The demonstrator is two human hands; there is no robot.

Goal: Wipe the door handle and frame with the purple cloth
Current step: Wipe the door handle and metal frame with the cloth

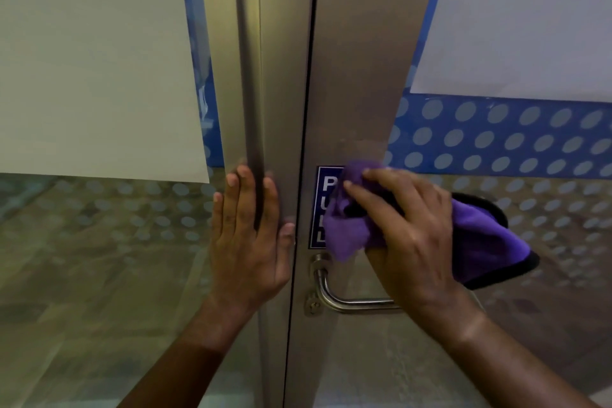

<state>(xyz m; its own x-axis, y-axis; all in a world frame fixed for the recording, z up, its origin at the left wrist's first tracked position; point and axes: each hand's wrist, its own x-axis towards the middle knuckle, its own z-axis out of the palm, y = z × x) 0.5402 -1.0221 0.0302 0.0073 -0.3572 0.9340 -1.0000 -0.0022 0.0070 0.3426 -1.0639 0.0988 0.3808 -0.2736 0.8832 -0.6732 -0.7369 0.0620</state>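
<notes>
A brushed-metal door frame [357,76] runs up the middle of the view, with a dark gap between its two stiles. My right hand [410,238] presses the purple cloth [351,232] against the right stile, over a blue PULL sign [323,195]. The cloth's black-edged tail hangs out to the right of my hand. Just below the cloth sits the steel lever handle [334,295], partly hidden behind my right wrist. My left hand [250,235] lies flat with straight fingers on the left stile [275,76].
Glass panels with frosted dots and blue bands flank the frame on both sides. A white paper sheet [92,60] covers the upper left glass and another [523,20] the upper right. A small lock plate [313,305] sits beside the handle's base.
</notes>
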